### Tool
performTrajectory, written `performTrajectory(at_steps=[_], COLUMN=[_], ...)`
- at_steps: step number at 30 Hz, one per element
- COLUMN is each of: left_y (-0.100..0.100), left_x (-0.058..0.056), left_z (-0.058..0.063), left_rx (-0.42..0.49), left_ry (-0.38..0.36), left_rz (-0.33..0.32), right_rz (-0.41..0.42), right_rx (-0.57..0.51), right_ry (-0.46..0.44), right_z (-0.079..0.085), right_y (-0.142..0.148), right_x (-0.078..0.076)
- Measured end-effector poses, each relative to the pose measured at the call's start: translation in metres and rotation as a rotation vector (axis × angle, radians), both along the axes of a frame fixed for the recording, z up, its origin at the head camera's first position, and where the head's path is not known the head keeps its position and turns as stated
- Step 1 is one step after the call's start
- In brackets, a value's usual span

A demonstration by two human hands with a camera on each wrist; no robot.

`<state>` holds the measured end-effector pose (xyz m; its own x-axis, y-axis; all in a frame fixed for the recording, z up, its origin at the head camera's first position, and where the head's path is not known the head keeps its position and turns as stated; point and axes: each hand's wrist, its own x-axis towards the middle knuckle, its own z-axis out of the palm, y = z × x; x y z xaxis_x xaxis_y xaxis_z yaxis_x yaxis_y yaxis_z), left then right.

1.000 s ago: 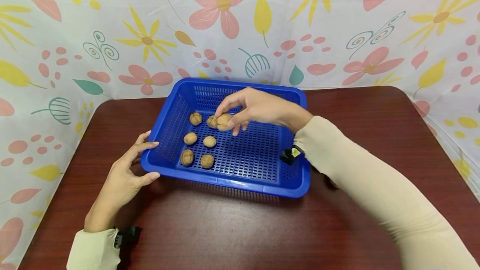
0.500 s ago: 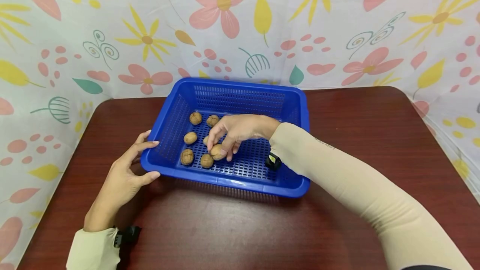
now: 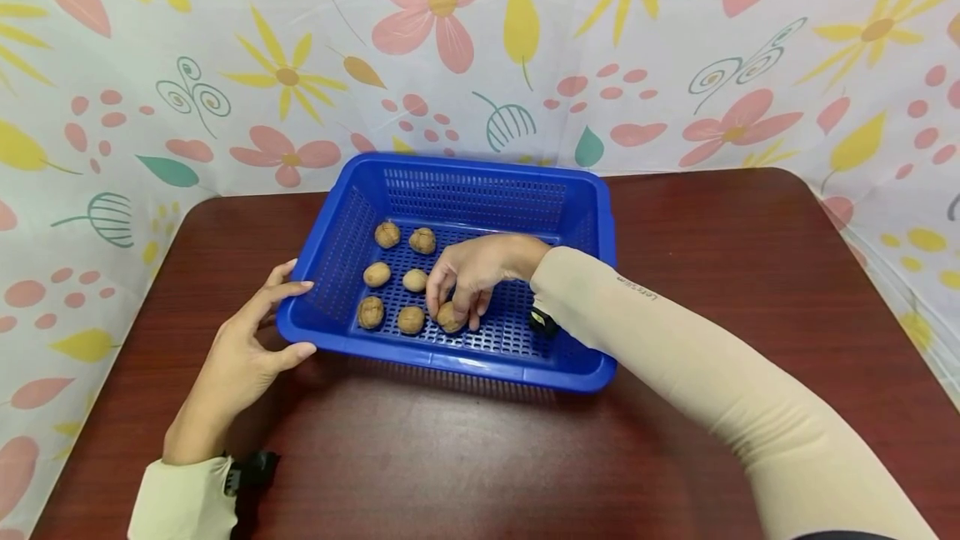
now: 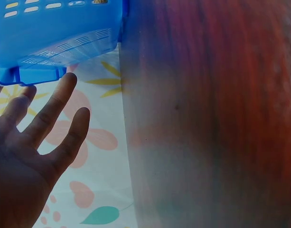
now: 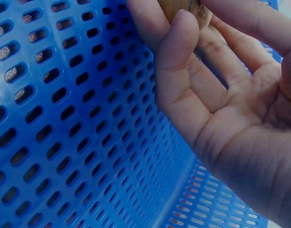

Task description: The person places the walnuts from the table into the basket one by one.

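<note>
A blue plastic basket (image 3: 468, 363) with slotted walls and floor holds several walnuts. My right hand (image 3: 483, 269) reaches down into it and pinches a walnut (image 3: 450, 318) between thumb and fingers, low over the basket floor. In the right wrist view, the same walnut (image 5: 176, 8) shows at the top edge, partly covered by the thumb. Left of it lie a front walnut (image 3: 410, 320) and a paler walnut (image 3: 415, 280), set out in two rough columns with the others. My left hand (image 3: 240, 361) touches the basket's left rim, fingers spread and fairly straight, thumb at the front corner.
The basket stands on a dark red-brown table (image 3: 450, 457), its back close to a flower-patterned cloth (image 3: 480, 48). Black wrist cameras sit at both sleeves, the left camera (image 3: 258, 471) over the table. The right sleeve (image 3: 675, 357) crosses above the basket's right rim.
My right hand has brought the walnut forward and down from above the back row to the basket's front row, right of the front walnuts. The left hand stays at the rim.
</note>
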<state>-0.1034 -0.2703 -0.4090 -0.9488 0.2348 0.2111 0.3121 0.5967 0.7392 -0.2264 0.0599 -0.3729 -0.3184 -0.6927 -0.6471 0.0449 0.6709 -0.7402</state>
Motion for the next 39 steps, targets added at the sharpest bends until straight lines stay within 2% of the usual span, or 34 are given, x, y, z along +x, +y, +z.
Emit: performTrajectory(at_steps=[10, 17, 24, 27, 32, 35, 39], left_y=[0.001, 0.0, 0.0, 0.001, 0.0, 0.0, 0.001], left_x=[0.001, 0.0, 0.0, 0.0, 0.0, 0.001, 0.001], left_z=[0.001, 0.0, 0.0, 0.001, 0.001, 0.0, 0.001], left_rx=[0.008, 0.023, 0.017, 0.01, 0.007, 0.007, 0.007], left_ry=[-0.001, 0.007, 0.0, -0.001, 0.006, 0.007, 0.007], left_rz=[-0.002, -0.006, -0.011, -0.012, -0.007, -0.004, -0.005], right_rz=[0.03, 0.006, -0.061, -0.079, -0.087, -0.105, -0.18], right_rx=[0.003, 0.005, 0.011, -0.018, -0.101, -0.15, -0.184], right_ry=[0.032, 0.037, 0.069, 0.095, 0.186, 0.283, 0.392], right_z=[-0.003, -0.001, 0.011, 0.022, 0.056, 0.078, 0.098], right_y=[-0.001, -0.002, 0.003, 0.009, 0.029, 0.053, 0.096], right_x=[0.0, 0.002, 0.002, 0.004, 0.008, 0.015, 0.032])
